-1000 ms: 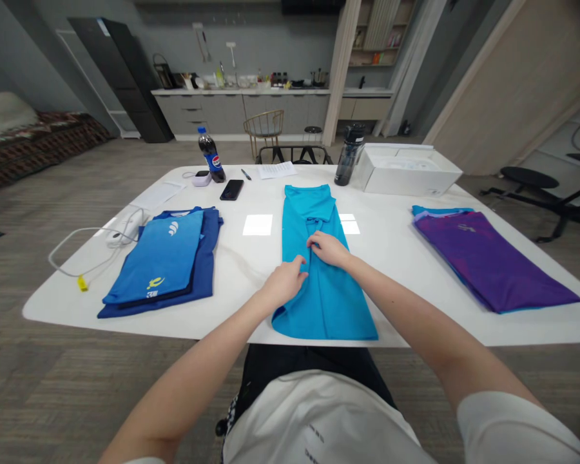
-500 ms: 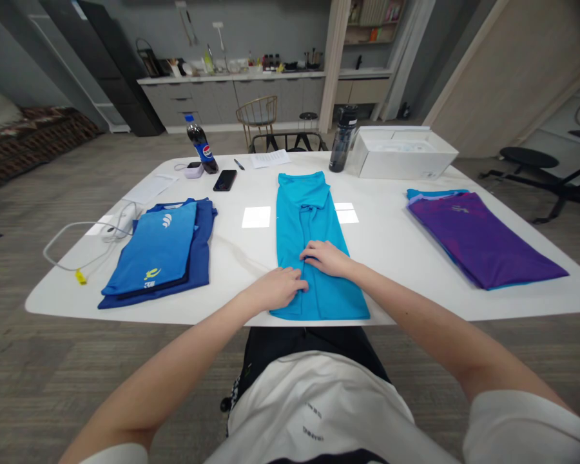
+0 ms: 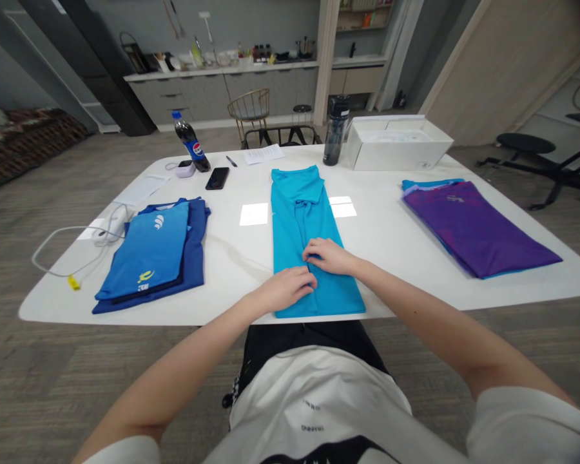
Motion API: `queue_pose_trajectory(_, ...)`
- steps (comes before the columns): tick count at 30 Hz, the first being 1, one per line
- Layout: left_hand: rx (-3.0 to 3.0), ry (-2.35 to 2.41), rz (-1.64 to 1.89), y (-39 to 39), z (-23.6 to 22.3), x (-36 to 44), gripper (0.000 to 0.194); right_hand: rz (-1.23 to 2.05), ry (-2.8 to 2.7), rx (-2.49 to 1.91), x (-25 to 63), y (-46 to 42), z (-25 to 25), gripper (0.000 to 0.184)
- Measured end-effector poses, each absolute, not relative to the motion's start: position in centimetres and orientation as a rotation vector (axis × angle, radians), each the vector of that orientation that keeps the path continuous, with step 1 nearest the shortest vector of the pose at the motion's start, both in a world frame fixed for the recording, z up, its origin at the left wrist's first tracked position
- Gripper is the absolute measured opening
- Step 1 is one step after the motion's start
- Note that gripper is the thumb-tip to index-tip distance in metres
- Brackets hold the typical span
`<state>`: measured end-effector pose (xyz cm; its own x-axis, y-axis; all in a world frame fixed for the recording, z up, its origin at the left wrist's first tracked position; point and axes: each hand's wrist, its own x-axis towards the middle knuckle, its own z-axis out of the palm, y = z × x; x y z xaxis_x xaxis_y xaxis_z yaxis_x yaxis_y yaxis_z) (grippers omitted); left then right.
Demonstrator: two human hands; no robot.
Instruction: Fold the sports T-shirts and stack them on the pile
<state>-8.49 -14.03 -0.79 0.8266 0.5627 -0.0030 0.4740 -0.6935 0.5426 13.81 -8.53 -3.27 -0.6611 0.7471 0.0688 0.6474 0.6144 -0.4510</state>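
Observation:
A turquoise shirt (image 3: 302, 219), folded into a long narrow strip, lies down the middle of the white table (image 3: 386, 238). My left hand (image 3: 285, 290) rests palm down on its lower part near the table's front edge, fingers lying flat on the cloth. My right hand (image 3: 329, 255) lies just beyond it, fingertips pressed on the shirt's centre fold. The two hands almost touch.
A stack of blue shirts (image 3: 152, 254) lies at the left, a purple shirt (image 3: 473, 225) at the right. At the back stand a cola bottle (image 3: 188, 142), a phone (image 3: 217, 178), a dark flask (image 3: 334, 130) and a white box (image 3: 396, 143). A white cable (image 3: 67, 245) lies far left.
Both hands have slid down the turquoise shirt toward me, from its middle to its lower part. The view has tilted slightly.

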Motion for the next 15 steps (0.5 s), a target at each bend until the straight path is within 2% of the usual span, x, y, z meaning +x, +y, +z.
queue_pose_trajectory(6, 2.632, 0.731, 0.109, -13.5, -2.4, -10.2, 0.027, 0.571, -2.596, -1.07, 15.6, -10.9, -4.0, 0.028)
queue_pose_trajectory(8, 2.691, 0.695, 0.05, -13.7, -2.7, -10.2, 0.031, 0.572, -2.623, -1.048, 16.1, -11.5, -4.2, 0.028)
queue_pose_trajectory(15, 2.641, 0.538, 0.053, -14.5, -2.6, -9.0, 0.027, 0.572, -2.62, -1.042, 16.6, -12.4, -4.9, 0.027)
